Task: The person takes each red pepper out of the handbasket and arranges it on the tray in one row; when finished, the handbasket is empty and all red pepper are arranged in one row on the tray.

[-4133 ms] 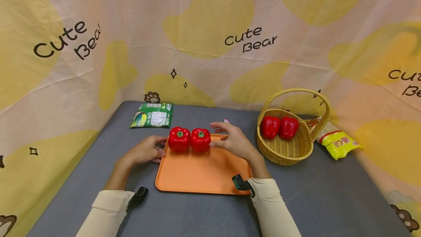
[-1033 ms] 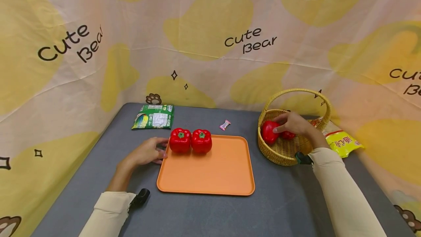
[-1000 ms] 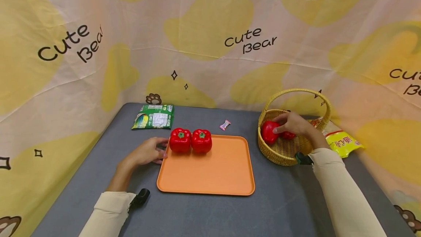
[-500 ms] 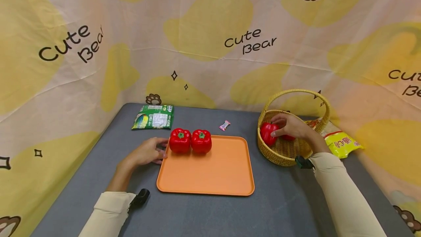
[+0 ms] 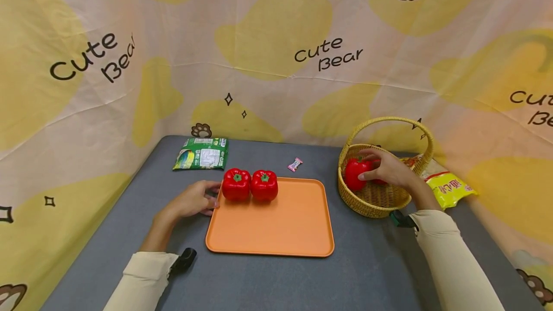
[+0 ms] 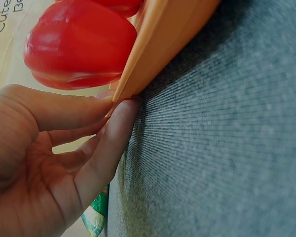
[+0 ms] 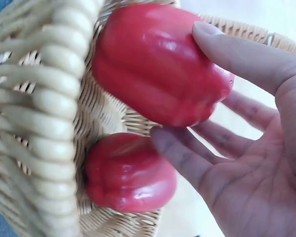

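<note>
My left hand (image 5: 192,199) pinches the left rim of an orange tray (image 5: 272,229). In the left wrist view the thumb lies over the rim and a finger is under it. Two glossy red bell peppers with green stems, a left one (image 5: 236,185) and a right one (image 5: 265,185), stand side by side at the tray's back left. Inside the wicker basket (image 5: 367,209), my right hand (image 5: 386,169) grips a third red bell pepper (image 7: 158,64) between thumb and fingers. Another red bell pepper (image 7: 130,173) lies beside it in the basket, mostly hidden by the hand in the head view.
A green snack packet (image 5: 202,153) lies at the back left of the grey table (image 5: 259,282). Behind the tray is a small pink wrapped candy (image 5: 295,164). A yellow-and-clear food bag (image 5: 449,188) sits right of the basket, whose tall handle (image 5: 390,119) arches over it.
Over these seconds my right hand has gone from the tray's peppers to the basket and taken hold of a bell pepper there. Lately that pepper has turned more upright. The left hand stays on the tray.
</note>
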A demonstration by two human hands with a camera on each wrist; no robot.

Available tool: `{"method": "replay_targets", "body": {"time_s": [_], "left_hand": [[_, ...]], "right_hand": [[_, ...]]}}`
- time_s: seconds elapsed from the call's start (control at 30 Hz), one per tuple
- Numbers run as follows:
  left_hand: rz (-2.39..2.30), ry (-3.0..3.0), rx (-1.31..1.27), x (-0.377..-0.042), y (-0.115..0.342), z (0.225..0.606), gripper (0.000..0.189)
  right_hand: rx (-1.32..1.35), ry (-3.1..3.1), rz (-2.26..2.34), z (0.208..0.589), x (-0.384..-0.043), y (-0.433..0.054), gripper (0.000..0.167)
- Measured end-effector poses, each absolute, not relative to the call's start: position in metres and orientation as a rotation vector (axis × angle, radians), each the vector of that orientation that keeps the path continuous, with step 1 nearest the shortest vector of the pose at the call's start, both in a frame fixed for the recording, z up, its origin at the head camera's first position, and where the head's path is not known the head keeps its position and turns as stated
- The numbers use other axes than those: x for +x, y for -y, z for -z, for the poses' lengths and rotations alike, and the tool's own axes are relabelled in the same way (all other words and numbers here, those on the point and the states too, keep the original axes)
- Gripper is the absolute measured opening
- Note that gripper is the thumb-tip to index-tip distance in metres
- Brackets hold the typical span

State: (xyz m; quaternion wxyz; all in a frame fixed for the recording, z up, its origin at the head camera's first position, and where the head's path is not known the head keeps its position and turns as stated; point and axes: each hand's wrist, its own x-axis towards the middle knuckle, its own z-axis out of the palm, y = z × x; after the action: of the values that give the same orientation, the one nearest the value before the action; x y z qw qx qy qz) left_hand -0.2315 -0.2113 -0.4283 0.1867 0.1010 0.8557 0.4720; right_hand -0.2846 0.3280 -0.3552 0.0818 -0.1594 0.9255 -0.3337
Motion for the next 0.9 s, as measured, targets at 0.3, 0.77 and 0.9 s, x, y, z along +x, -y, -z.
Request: {"method": "replay_targets", "body": {"time_s": [0.3, 0.77, 0.9], "left_hand": [[-1.326, -2.409, 0.296, -0.232, 0.210, 0.426, 0.063], [-1.335, -2.404, 0.307, -0.230, 0.213, 0.428, 0.063], [-1.324, -2.408, 0.297, -0.231, 0.212, 0.427, 0.063]], "right_hand": [[-0.455, -2.855, 1.005, 0.352, -0.258, -0.332, 0.083], [-0.434, -2.954, 1.073, 0.337, -0.212, -0.317, 0.081], [-0.508, -2.955, 1.136, 0.333, -0.203, -0.301, 0.078]]}}
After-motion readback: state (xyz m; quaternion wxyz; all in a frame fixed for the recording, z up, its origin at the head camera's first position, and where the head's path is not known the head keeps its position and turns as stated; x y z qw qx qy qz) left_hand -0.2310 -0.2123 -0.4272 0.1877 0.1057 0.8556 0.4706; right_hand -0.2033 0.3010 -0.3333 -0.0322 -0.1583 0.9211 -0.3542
